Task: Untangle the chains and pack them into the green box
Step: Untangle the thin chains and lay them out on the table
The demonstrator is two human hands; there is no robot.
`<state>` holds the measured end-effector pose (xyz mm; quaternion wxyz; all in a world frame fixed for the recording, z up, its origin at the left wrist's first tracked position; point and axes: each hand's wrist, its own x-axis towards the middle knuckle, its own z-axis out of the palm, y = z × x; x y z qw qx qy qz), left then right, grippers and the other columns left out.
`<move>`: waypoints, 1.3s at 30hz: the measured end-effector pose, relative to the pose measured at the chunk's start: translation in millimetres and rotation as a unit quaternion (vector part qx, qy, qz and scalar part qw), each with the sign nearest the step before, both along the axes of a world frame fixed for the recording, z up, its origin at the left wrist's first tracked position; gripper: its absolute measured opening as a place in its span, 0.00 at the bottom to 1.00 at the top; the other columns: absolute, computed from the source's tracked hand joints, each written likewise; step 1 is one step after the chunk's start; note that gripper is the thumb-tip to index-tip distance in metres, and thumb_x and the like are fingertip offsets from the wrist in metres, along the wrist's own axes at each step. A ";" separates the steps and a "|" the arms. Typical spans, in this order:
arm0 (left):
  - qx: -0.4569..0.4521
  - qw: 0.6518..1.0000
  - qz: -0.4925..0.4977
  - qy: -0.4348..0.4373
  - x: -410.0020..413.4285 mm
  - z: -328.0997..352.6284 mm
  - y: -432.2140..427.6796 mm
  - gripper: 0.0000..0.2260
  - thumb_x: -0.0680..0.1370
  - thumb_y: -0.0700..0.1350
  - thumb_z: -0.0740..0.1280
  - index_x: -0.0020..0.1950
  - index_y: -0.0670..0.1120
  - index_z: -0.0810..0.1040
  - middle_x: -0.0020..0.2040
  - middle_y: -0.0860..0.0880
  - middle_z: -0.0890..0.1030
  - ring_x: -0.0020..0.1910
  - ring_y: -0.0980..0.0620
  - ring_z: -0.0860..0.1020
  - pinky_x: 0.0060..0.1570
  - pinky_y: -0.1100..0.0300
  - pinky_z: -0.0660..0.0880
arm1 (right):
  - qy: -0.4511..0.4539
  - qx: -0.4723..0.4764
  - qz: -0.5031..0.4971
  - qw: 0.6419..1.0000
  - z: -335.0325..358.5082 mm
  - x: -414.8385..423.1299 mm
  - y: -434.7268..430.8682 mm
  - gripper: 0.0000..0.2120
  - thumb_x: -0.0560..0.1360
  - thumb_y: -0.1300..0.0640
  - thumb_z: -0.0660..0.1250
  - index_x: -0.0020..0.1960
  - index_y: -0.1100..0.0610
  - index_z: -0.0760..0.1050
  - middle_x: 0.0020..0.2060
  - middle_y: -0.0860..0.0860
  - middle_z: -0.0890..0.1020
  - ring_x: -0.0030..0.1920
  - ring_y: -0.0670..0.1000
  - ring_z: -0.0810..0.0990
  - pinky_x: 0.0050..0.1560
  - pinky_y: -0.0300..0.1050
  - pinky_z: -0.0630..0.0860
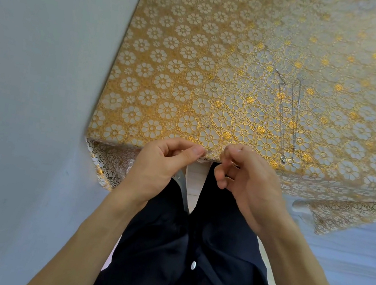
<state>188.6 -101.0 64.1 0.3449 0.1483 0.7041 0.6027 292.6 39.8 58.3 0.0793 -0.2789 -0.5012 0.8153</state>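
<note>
Where cloth gleams, fine chain lies.

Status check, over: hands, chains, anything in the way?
Left hand and right hand pinched close at tablecloth edge, hold unclear. One chain laid out, right side. Green box not in view. No obstruction seen.

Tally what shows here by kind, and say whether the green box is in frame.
Hands: 2, left hand and right hand
Chain strands on the tablecloth: 2; one chain or two, cannot tell
Green box: 0, not in frame
White shirt buttons: 2
Total: 6
</note>
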 end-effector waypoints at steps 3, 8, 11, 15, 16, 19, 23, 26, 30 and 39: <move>-0.005 1.000 -0.011 -0.002 -1.4 -1.3 -1.8 0.11 0.73 0.51 0.71 0.49 0.46 0.87 0.36 0.45 0.80 0.33 0.62 0.75 0.39 0.73 0.71 | 0.010 -0.040 0.000 0.999 1.5 0.5 2.9 0.08 0.73 0.54 0.64 0.37 0.57 0.72 0.34 0.49 0.73 0.33 0.50 0.73 0.34 0.44 0.66; -0.009 1.000 -0.011 0.008 -1.1 -3.4 -1.0 0.09 0.75 0.50 0.71 0.49 0.45 0.86 0.33 0.46 0.72 0.27 0.60 0.66 0.31 0.76 0.67 | 0.007 -0.060 -0.005 0.998 -0.1 0.9 4.5 0.09 0.74 0.54 0.64 0.37 0.56 0.73 0.34 0.49 0.73 0.33 0.50 0.72 0.34 0.44 0.66; -0.018 1.000 -0.009 0.000 -2.6 -4.4 -1.3 0.07 0.78 0.45 0.70 0.50 0.42 0.85 0.29 0.59 0.76 0.24 0.63 0.70 0.28 0.74 0.66 | -0.012 -0.044 -0.011 0.999 -1.3 0.2 3.8 0.07 0.73 0.54 0.64 0.38 0.55 0.74 0.35 0.49 0.74 0.34 0.49 0.73 0.35 0.44 0.65; -0.033 0.999 -0.021 -0.002 -5.1 -1.4 -3.4 0.08 0.79 0.45 0.69 0.51 0.42 0.85 0.34 0.57 0.79 0.25 0.63 0.71 0.28 0.73 0.65 | -0.041 -0.021 -0.025 0.999 -2.3 -1.2 3.0 0.06 0.76 0.55 0.65 0.42 0.56 0.75 0.44 0.50 0.84 0.34 0.49 0.75 0.35 0.44 0.67; -0.037 0.999 -0.031 -0.006 -5.4 -0.5 -3.8 0.08 0.79 0.45 0.68 0.50 0.42 0.85 0.34 0.54 0.79 0.25 0.62 0.68 0.28 0.72 0.62 | -0.043 -0.013 -0.020 0.999 -1.9 -1.4 2.7 0.07 0.79 0.57 0.64 0.43 0.56 0.74 0.46 0.50 0.84 0.34 0.49 0.75 0.35 0.43 0.67; -0.041 0.995 -0.084 -0.031 -5.1 3.2 -3.9 0.08 0.80 0.44 0.67 0.49 0.46 0.86 0.29 0.53 0.73 0.27 0.55 0.60 0.29 0.63 0.56 | -0.047 0.044 0.012 0.998 -0.9 -1.8 1.1 0.08 0.83 0.58 0.60 0.45 0.56 0.72 0.37 0.51 0.81 0.30 0.48 0.70 0.33 0.42 0.64; -0.044 0.993 -0.106 -0.040 -5.9 4.8 -5.3 0.07 0.79 0.44 0.68 0.48 0.46 0.86 0.33 0.56 0.80 0.27 0.57 0.62 0.30 0.65 0.58 | -0.077 0.132 0.054 0.987 -5.2 0.0 4.1 0.07 0.82 0.56 0.64 0.45 0.53 0.75 0.29 0.46 0.71 0.28 0.46 0.65 0.33 0.41 0.61; -0.055 0.994 -0.087 -0.035 -11.1 1.7 -8.8 0.07 0.78 0.46 0.69 0.48 0.49 0.87 0.38 0.54 0.83 0.30 0.52 0.60 0.30 0.65 0.58 | -0.086 0.146 0.079 0.982 -5.6 3.1 10.5 0.04 0.80 0.56 0.67 0.47 0.53 0.79 0.29 0.44 0.72 0.30 0.45 0.68 0.35 0.41 0.65; -0.081 0.994 -0.079 -0.007 -17.4 -0.5 -11.9 0.06 0.80 0.44 0.69 0.52 0.49 0.86 0.39 0.45 0.79 0.27 0.58 0.66 0.29 0.72 0.63 | -0.095 0.167 0.078 0.978 -5.9 6.0 17.0 0.04 0.77 0.59 0.71 0.47 0.51 0.81 0.35 0.48 0.78 0.36 0.44 0.75 0.43 0.41 0.70; -0.097 0.992 -0.072 0.031 -20.2 -0.1 -17.6 0.08 0.80 0.43 0.68 0.56 0.44 0.85 0.34 0.46 0.75 0.24 0.64 0.70 0.34 0.78 0.68 | 0.013 -0.033 -0.016 0.999 -1.2 4.2 19.6 0.04 0.69 0.61 0.67 0.44 0.58 0.77 0.31 0.49 0.77 0.35 0.50 0.78 0.40 0.40 0.76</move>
